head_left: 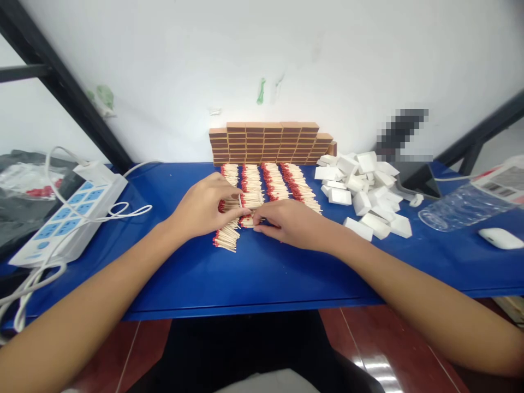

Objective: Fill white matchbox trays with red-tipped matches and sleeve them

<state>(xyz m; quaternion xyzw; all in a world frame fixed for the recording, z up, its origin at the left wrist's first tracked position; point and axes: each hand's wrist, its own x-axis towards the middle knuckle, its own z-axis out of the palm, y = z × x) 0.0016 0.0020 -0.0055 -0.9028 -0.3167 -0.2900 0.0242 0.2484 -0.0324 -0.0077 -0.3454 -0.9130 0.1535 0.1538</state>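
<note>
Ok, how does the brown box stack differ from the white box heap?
Order: the brown box stack sits in neat tiers, while the white box heap lies jumbled at mixed angles.
Colour: the stack is brown with darker faces; the heap is white.
Place: the stack lines the wall; the heap sits further right and spreads nearer the table's front edge.
Both comprise many small boxes.

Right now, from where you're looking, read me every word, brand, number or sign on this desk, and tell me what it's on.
No text can be read.
Label on the clear plastic container: what looks like a barcode; print too blurred to read.
Power strip: any markings are too small to read.
Stacked matchboxes: no legible print.
Matches: no lettering visible.
</note>
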